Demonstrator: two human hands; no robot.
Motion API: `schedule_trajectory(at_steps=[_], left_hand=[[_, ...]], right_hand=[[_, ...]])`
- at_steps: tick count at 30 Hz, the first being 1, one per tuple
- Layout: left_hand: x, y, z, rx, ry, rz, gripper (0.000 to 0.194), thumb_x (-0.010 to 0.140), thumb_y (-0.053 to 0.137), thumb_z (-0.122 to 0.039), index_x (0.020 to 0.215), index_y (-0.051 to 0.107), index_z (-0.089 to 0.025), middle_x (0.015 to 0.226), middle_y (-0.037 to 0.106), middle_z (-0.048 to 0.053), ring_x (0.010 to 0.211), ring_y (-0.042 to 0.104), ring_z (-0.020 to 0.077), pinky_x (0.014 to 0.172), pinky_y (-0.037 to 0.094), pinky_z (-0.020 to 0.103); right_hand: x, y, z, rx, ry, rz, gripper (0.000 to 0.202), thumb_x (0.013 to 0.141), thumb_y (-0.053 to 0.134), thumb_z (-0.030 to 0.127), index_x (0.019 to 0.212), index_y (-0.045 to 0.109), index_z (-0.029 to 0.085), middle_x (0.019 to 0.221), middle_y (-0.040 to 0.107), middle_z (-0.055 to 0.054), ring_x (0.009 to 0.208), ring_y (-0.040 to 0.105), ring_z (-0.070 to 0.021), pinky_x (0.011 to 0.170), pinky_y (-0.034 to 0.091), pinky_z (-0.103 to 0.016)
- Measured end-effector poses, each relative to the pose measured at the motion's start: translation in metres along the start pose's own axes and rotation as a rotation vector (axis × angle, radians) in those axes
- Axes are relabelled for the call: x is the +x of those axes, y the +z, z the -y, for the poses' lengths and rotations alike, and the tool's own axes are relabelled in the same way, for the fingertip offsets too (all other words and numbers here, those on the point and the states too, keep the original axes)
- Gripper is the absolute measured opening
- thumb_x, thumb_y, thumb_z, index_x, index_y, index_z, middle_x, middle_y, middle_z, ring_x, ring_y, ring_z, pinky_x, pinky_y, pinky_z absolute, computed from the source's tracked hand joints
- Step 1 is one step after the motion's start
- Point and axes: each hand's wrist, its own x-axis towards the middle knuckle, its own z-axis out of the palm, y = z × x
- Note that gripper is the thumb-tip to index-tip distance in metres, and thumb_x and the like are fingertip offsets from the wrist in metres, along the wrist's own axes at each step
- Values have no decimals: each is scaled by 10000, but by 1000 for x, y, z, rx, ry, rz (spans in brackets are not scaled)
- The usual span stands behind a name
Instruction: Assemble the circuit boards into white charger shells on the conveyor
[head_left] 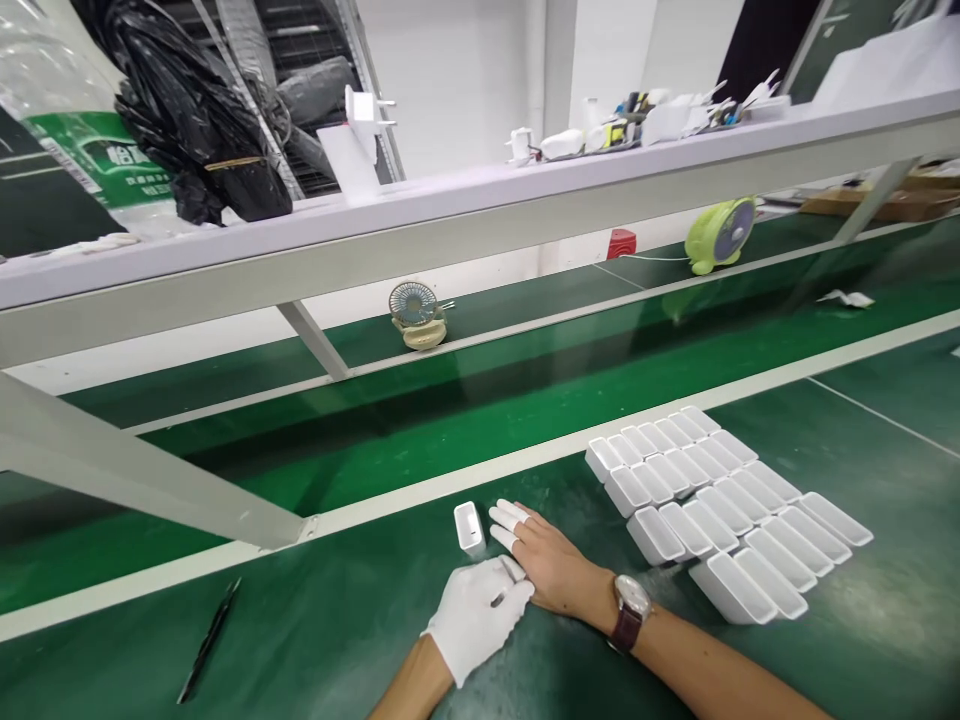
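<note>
The left hand [480, 612] is touching the right hand [553, 562], its grip impossible to tell; the right is spreading open near a box [470, 527] on the desk [315, 630].

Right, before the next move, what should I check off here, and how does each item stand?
1. Single white box has its open side up: ok.
2. Left hand gloved: ok.
3. Right hand fully covered: not ok, covers on some fingers only.
4. Left grip free of small parts: cannot tell, the fingers hide it.
5. Grouped white boxes clear of the right hand: ok.
6. Black pen-like tool away from both hands: ok.
</note>
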Motion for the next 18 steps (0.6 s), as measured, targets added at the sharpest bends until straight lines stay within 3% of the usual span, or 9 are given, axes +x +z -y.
schedule_trajectory(at_steps=[6, 11, 15, 18], left_hand=[[2, -1, 3, 41, -5, -14, 282, 905, 533, -214, 625, 562, -193, 607, 639, -32, 530, 569, 88, 543, 406, 189], [-1, 2, 4, -13, -45, 4, 318, 909, 523, -221, 595, 560, -187, 606, 652, -26, 547, 588, 85, 568, 424, 176], [-3, 4, 7, 3, -70, 25, 341, 889, 539, -226, 554, 583, -180, 627, 665, -15, 569, 597, 85, 577, 423, 173], [-3, 6, 9, 36, -62, 62, 291, 866, 566, -246, 588, 624, -184, 657, 673, -7, 599, 605, 100, 572, 425, 181]], right_hand=[[4, -2, 0, 10, 14, -13, 532, 925, 515, 235, 1430, 438, 87, 1481, 449, -196, 1458, 278, -313, 1207, 235, -542], [4, -9, 4, 46, 21, 10, 518, 926, 536, 304, 1391, 495, 80, 1459, 473, -213, 1439, 319, -336, 1200, 252, -551], [4, -10, 9, 68, 51, 4, 479, 900, 531, 219, 1361, 534, 90, 1435, 506, -201, 1433, 339, -319, 1205, 251, -531], [3, -8, 9, 95, 50, 35, 561, 828, 567, 166, 1384, 521, 107, 1435, 508, -194, 1435, 335, -327, 1198, 266, -534]])
